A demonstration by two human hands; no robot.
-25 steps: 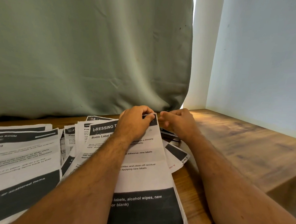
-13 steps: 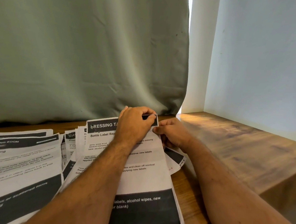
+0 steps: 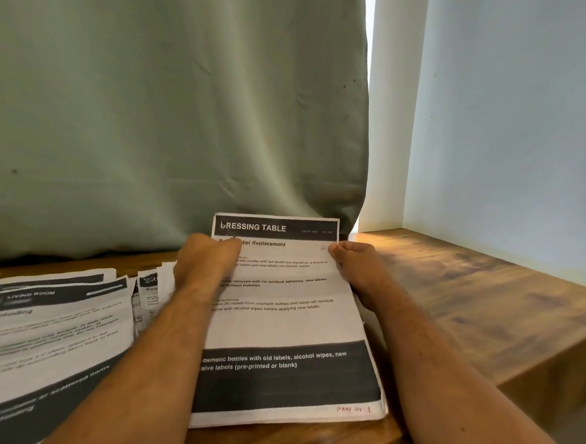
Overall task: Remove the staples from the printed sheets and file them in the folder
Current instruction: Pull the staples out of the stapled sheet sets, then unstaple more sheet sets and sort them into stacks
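White printed sheets [image 3: 278,320], flat and rectangular, gripped by both hands: left [image 3: 203,262], right [image 3: 357,263].

A green curtain [image 3: 161,110] hangs behind the wooden tabletop [image 3: 469,284]; daylight slips past its edge onto a pale wall [image 3: 514,115].

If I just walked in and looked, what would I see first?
First the "DRESSING TABLE" sheet, held up at its two sides by the left hand and the right hand in the middle of the wooden table. Then more printed sheets spread out to its left, and a big green curtain hanging behind everything.
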